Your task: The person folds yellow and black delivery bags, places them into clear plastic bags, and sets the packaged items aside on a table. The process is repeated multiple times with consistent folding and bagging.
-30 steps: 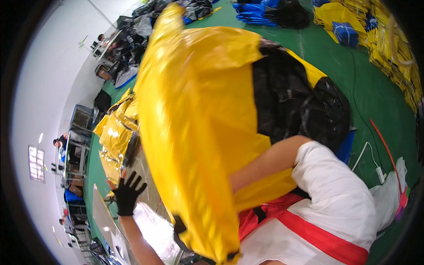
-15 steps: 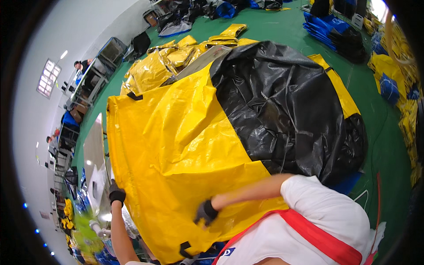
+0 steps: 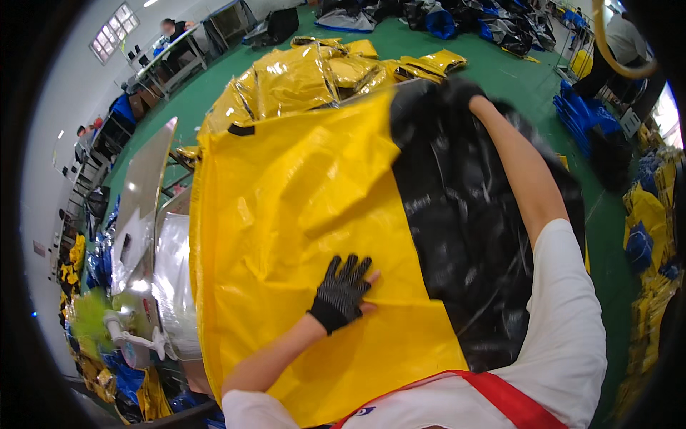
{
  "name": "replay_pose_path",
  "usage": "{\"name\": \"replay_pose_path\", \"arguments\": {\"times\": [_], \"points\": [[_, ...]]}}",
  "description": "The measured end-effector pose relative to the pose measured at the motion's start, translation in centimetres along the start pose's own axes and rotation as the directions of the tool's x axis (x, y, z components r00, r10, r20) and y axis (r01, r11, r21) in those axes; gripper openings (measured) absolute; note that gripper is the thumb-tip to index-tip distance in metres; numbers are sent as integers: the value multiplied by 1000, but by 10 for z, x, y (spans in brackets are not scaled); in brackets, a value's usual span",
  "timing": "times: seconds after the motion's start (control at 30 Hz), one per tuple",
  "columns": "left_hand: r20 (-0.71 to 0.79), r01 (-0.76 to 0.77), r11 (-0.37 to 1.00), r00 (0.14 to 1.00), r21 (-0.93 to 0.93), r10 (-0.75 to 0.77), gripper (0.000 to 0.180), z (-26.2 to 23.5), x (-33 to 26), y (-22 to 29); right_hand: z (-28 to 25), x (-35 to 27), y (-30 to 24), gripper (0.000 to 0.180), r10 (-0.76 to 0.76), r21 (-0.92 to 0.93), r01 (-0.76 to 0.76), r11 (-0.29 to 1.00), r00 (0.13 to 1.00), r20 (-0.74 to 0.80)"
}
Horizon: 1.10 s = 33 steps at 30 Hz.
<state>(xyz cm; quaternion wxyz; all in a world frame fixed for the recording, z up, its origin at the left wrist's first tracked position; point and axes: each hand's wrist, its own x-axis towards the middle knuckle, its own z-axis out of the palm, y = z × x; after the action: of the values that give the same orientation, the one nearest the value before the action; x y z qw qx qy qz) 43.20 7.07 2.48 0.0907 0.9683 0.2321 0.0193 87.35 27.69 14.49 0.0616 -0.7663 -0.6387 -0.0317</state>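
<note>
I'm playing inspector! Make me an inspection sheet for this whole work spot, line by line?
Surface: hidden where the big sheet covers it.
Things in hand: yellow-and-black sheet, spread out and wrinkled.
Clutter: shiny yellow packages heaped beyond the sheet; blue-and-black pile on the floor at the right.
Left grip: black-gloved hand, fingers spread on the yellow part.
Right grip: dark-gloved hand at the black part's far side; too blurred to tell whether it grasps.
Cables: nothing seen.
Surroundings: green floor; window and a person at a table, upper left.
</note>
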Motion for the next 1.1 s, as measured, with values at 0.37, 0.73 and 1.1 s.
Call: {"name": "replay_pose_path", "arguments": {"times": [0.37,0.73,1.1], "points": [[-228,265,960,944,87,-239,64,2,46,-32,-3,-373,21,32,-488,226,482,847,872,-32],[-830,885,425,378,192,-411,103,-87,-136,-149,-25,-362,28,60,-218,170,194,966,966,139],[-430,716,591,431,-372,-793,73,-43,-185,-233,-36,-328,-1,72,-228,469,44,882,911,344]]}}
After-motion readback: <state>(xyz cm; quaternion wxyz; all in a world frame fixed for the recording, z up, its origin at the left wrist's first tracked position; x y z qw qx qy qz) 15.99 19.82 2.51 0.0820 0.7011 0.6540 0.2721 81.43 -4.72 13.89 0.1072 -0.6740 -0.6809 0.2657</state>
